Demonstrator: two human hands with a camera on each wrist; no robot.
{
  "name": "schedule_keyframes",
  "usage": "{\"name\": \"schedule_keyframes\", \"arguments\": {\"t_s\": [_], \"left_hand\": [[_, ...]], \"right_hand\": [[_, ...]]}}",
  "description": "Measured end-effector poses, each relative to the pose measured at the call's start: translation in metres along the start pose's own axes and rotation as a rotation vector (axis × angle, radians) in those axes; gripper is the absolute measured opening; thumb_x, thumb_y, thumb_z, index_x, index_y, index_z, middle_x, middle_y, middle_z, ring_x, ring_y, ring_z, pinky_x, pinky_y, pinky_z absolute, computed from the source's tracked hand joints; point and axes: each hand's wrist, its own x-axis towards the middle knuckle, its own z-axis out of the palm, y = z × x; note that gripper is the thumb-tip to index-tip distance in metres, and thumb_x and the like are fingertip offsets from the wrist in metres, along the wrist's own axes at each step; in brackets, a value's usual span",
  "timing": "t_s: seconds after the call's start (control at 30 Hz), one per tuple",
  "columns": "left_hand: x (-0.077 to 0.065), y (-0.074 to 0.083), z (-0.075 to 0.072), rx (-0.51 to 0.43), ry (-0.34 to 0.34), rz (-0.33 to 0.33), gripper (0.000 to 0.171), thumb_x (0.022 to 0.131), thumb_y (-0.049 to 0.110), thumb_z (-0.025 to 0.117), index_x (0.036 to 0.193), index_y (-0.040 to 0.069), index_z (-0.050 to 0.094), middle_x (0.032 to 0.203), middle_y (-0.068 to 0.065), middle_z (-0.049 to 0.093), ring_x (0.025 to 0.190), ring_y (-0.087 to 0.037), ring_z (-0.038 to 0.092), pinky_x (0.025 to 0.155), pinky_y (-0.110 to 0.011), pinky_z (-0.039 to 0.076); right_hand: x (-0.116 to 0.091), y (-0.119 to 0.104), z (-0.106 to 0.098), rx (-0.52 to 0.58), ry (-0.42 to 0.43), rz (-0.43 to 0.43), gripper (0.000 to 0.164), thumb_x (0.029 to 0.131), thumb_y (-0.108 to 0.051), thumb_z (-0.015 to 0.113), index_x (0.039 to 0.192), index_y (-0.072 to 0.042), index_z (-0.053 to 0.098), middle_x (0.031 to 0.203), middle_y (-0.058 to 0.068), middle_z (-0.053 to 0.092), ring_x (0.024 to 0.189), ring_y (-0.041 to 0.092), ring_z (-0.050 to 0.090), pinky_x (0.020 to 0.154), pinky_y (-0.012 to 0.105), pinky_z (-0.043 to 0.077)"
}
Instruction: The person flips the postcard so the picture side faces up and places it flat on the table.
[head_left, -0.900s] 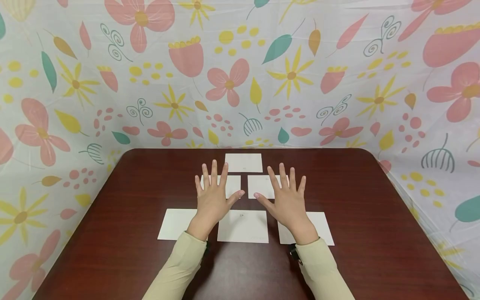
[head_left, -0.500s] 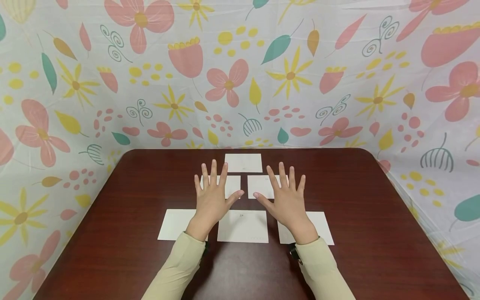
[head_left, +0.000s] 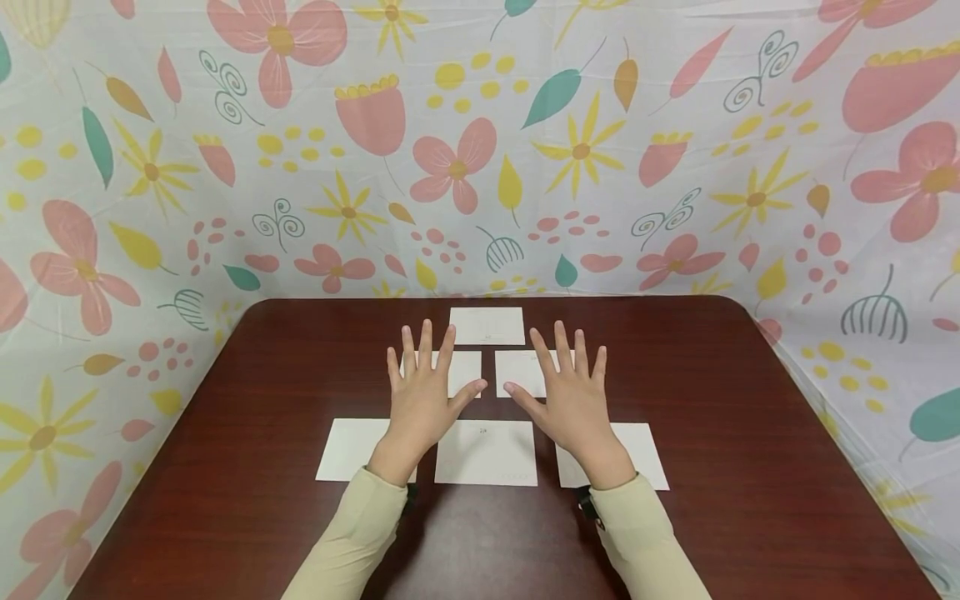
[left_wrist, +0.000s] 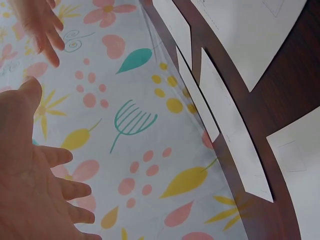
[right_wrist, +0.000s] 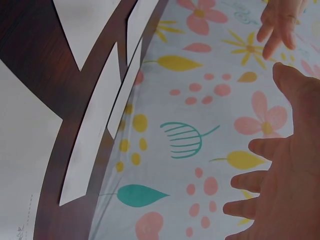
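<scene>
My left hand [head_left: 422,404] hovers palm down over the cards with its fingers spread and holds nothing. Facing it, my right hand [head_left: 576,412] hangs the same way, also holding nothing. Under the left fingers lies a white paper card [head_left: 467,367], partly covered; another white card [head_left: 513,368] shows beneath the right fingers. A far card [head_left: 487,326] lies alone behind them. Nearest me is a row of three cards: left [head_left: 348,450], middle [head_left: 486,454] and right [head_left: 641,454], the outer two partly hidden by my hands and wrists. Both wrist views show the hands apart from the table.
The cards lie flat on a dark red-brown wooden table [head_left: 247,467] with rounded far corners. A white cloth [head_left: 480,108] printed with flowers and leaves hangs behind and beside it. Small faint marks show on some cards.
My right hand has shifted slightly left and its fingertips sit a little higher in view. The left hand has drifted very slightly left. The cards stay in place.
</scene>
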Motion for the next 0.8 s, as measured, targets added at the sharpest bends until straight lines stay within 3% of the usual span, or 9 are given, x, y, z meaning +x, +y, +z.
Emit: {"name": "schedule_keyframes", "arguments": {"t_s": [0.43,0.8], "left_hand": [[-0.007,-0.003,-0.005,-0.060,0.089,0.030,0.081,0.091,0.058,0.053,0.154,0.017,0.023,0.158,-0.019,0.014,0.145,-0.039,-0.003,0.114,-0.058,0.003],[-0.013,-0.012,-0.011,-0.125,0.184,0.047,0.070,0.094,0.051,0.055,0.149,0.012,0.035,0.152,-0.020,0.029,0.144,-0.040,0.010,0.113,-0.059,0.009]], "right_hand": [[-0.002,-0.011,0.000,0.096,0.043,-0.047,0.083,0.091,-0.056,0.054,0.154,-0.014,0.022,0.157,0.020,0.017,0.144,0.043,0.012,0.111,0.064,0.007],[-0.004,-0.028,0.002,0.252,0.045,-0.106,0.078,0.095,-0.053,0.051,0.152,-0.006,0.026,0.156,0.020,0.022,0.144,0.039,0.016,0.111,0.063,0.012]]}}
